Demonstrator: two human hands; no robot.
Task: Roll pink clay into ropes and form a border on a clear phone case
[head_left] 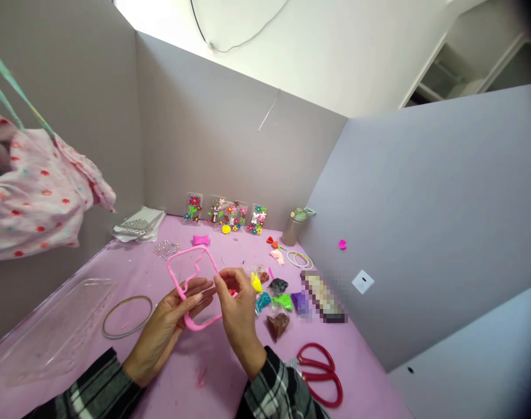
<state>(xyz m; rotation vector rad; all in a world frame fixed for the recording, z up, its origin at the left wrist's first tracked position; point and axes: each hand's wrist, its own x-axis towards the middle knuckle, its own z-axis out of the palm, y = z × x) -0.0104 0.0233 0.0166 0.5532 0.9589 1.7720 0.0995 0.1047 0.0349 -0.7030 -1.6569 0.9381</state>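
A clear rounded panel [196, 269], its rim thick with pink clay, is held up over the pink table. A wavy pink clay line runs across its upper left part. My left hand [172, 311] grips the panel's lower left edge, thumb in front and fingers behind. My right hand [239, 302] pinches the right edge between thumb and fingertips. Behind the right hand a small red piece partly shows. Close by, to the right, lie bagged clays: yellow [256, 282], teal [262, 302], green [283, 301], purple [300, 303], black [278, 285] and brown [278, 326].
Red-handled scissors [320, 372] lie front right. A clear plastic tray [56, 331] and a hoop [128, 317] are at left. Decorated clay panels [228, 215] lean against the back wall, beside a lidded jar [294, 227]. A spotted cloth bag [47, 186] hangs upper left.
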